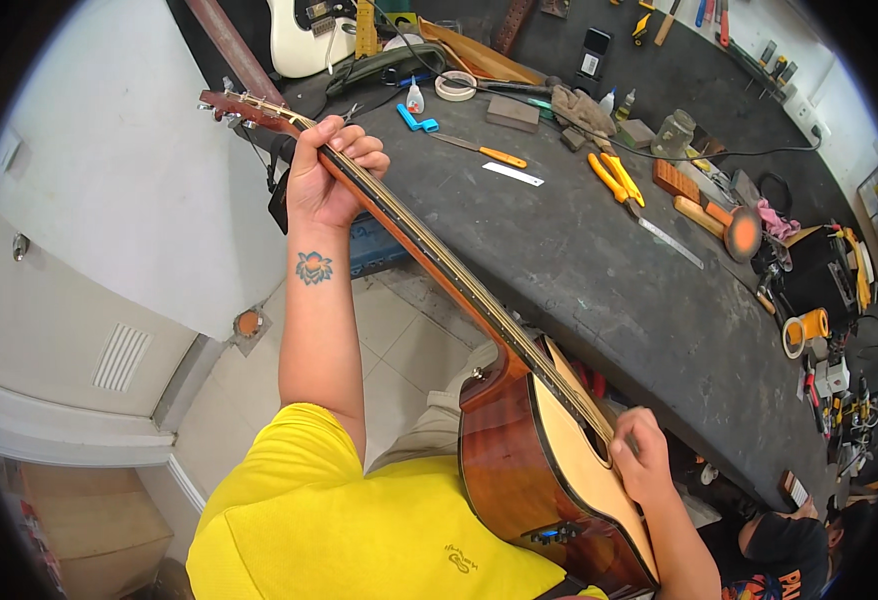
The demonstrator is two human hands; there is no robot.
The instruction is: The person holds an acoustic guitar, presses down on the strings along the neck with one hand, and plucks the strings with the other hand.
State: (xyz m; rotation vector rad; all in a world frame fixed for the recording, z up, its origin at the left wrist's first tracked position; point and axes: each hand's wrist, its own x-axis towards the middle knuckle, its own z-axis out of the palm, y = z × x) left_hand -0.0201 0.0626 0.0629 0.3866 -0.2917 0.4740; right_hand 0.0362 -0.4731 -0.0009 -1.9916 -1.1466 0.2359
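Yellow cloth of the wearer's shirt fills the lower foreground, and an acoustic guitar rests against it, neck slanting up leftward. Well apart, the hands differ: the left hand wraps the neck near the headstock, while the right hand curls over the strings by the soundhole; whether it pinches anything I cannot tell. Beyond, a dark workbench bears yellow-handled pliers.

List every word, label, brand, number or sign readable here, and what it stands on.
Wording left uncopied:
Black shirt: orange lettering, partly shown.
Yellow shirt: small dark emblem; too small to read.
Guitar: any markings on side panel too small.
White bottle: label too small.
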